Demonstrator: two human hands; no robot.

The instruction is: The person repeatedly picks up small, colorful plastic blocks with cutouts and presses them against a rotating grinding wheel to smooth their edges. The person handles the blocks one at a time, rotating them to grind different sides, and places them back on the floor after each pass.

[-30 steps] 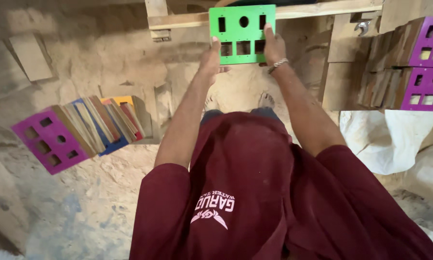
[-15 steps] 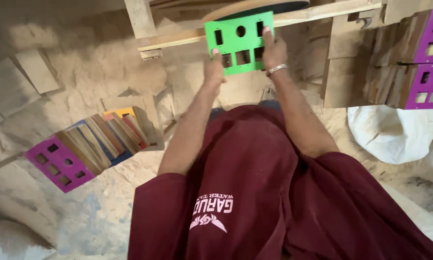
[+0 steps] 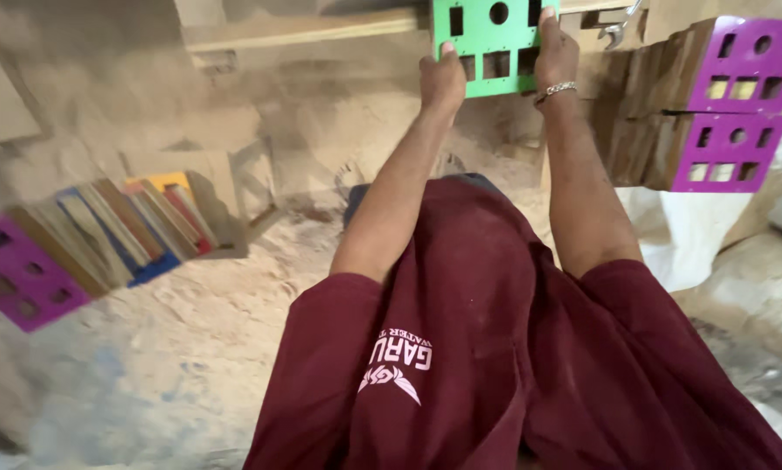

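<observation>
Both hands, left hand [image 3: 443, 80] and right hand [image 3: 554, 54], are pinching the green cut-out panel [image 3: 488, 43] by its side edges, fingers closed on it; it is looking thin, stiff, light.

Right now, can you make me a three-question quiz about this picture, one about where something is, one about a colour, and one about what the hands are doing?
1. Where are the two purple boards with holes?
A. far right, stacked
B. on the person's lap
C. under the shoes

2. What colour is the board in the hands?
A. red
B. green
C. white

3. What are the hands doing?
A. hanging loose
B. both gripping the board
C. clapping

Answers:
1 A, they sit one above the other at the right edge.
2 B, it shows bright green.
3 B, the left hand and right hand each clasp a side.
</observation>
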